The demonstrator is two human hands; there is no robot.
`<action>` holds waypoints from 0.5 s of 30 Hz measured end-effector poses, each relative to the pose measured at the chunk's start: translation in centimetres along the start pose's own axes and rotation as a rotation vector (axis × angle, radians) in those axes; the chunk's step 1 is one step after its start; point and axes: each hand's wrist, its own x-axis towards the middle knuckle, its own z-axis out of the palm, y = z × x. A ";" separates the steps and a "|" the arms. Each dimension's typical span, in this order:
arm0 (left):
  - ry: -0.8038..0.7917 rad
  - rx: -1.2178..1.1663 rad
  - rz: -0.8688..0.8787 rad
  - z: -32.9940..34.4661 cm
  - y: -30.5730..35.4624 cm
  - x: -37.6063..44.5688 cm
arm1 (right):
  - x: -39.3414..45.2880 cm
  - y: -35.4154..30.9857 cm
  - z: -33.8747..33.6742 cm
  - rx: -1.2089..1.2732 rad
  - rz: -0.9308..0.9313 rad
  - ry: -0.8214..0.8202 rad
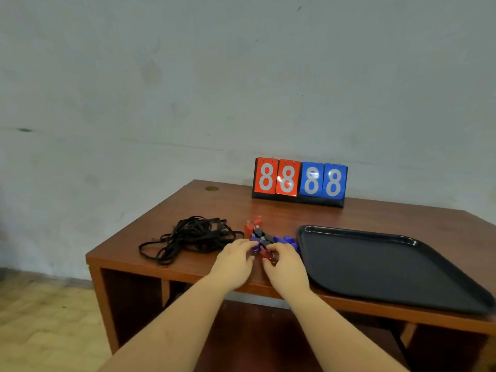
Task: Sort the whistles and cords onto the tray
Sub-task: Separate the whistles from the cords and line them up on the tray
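Both hands — left hand (236,257), right hand (284,260) — pinch whistles (264,237); best lift few, clear of cords (192,234), onto tray (375,261).

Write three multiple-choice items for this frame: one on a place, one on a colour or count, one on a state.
1. Where do the black cords lie?
A. on the tray
B. on the table, left of the whistles
C. on the floor

2. What does the scoreboard show?
A. two red and two blue cards
B. four red cards
C. four green cards

3. What is on the black tray?
A. whistles
B. cords
C. nothing visible

Key: 1 B, the tangle lies beside the whistles. 2 A, red pair left, blue pair right. 3 C, its surface shows bare while the left hand and right hand reach the pile.
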 end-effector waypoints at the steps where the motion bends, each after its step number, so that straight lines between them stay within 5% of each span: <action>1: 0.011 0.022 -0.003 0.3 0.0 0.3 | 0.1 0.1 0.0 0.021 0.013 0.014; 15: 0.121 -0.144 -0.211 1.6 -0.6 4.0 | 1.0 0.6 0.8 0.026 0.084 0.109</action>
